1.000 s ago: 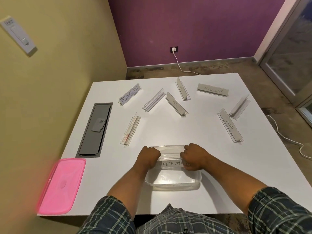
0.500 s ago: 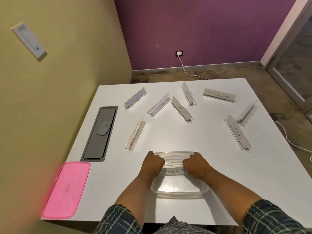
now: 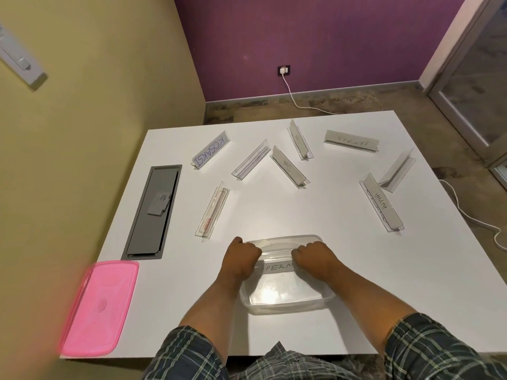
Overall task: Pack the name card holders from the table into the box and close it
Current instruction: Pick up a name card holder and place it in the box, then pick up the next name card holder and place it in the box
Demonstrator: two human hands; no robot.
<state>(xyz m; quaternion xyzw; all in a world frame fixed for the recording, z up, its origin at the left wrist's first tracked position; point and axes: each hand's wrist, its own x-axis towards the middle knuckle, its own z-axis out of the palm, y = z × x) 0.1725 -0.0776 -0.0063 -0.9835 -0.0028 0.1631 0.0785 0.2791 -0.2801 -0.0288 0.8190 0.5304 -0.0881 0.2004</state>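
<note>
Name card holders are going into the clear box (image 3: 288, 297) one at a time, and the first is being seated now. Judging by the table (image 3: 329, 215), packing has barely begun: eight holders lie scattered beyond the box, and the pink lid (image 3: 98, 308) waits well to the box's left by the table edge. Inside the box, along its far wall, sits the "SUPERMAN" holder (image 3: 274, 268); the left hand (image 3: 241, 256) grips one end of it with curled fingers and the right hand (image 3: 315, 256) the other. Next, I judge, both hands must let go and reach past the box for the nearest holder (image 3: 212, 212), a clear one just beyond its left corner.
</note>
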